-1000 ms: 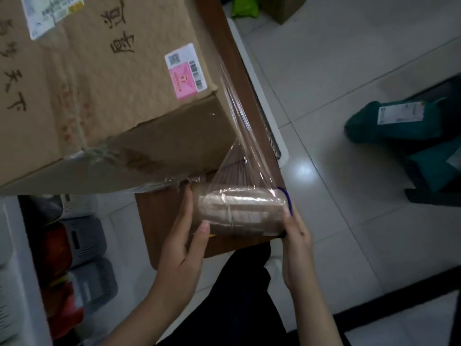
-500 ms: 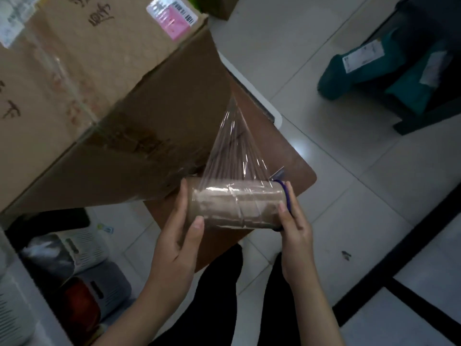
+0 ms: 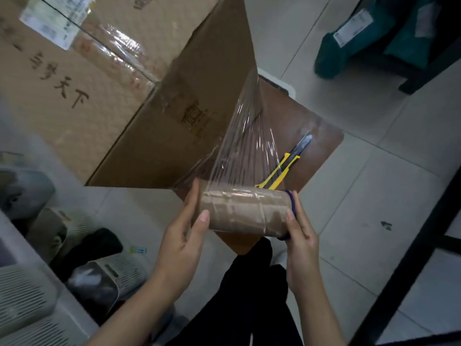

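Fingers (image 3: 191,199) of left hand (image 3: 180,238) and right hand (image 3: 301,236) grasp roll (image 3: 245,212) by both ends, below box (image 3: 174,136) corner; I judge roll light, stiff, film (image 3: 247,151) clingy, so hold ends

Dim, cool indoor light, flat and low in contrast. Streaked glare along the stretch film (image 3: 249,143); brighter glints on the wrapped top of the cardboard box (image 3: 74,101). Faint sheen on the floor tiles (image 3: 379,196). Heavy shadow below the box, lower left. Slight softness throughout. Marked wide-angle bending at the edges, with the baskets (image 3: 30,295) smeared.
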`<action>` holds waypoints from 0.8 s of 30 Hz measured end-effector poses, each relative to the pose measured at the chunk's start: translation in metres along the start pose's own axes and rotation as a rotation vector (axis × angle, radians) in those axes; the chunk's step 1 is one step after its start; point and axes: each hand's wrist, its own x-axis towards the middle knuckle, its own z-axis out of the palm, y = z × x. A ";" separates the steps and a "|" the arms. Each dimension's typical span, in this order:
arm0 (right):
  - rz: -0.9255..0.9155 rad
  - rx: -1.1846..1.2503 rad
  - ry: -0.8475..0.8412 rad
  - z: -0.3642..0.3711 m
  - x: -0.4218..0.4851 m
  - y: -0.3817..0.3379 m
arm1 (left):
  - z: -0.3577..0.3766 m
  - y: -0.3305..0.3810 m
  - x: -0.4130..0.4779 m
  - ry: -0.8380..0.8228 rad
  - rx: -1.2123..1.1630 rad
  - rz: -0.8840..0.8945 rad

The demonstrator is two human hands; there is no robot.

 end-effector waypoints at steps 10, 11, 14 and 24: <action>0.039 0.159 0.053 0.041 -0.037 0.059 | -0.055 -0.024 -0.002 -0.134 0.208 0.031; 0.045 0.172 0.065 0.046 -0.040 0.063 | -0.062 -0.025 -0.001 -0.146 0.224 0.035; 0.022 0.244 0.146 0.064 -0.051 0.078 | -0.084 -0.030 0.002 -0.243 0.245 0.075; -0.033 0.340 0.249 0.097 -0.071 0.114 | -0.129 -0.054 0.008 -0.373 0.302 0.169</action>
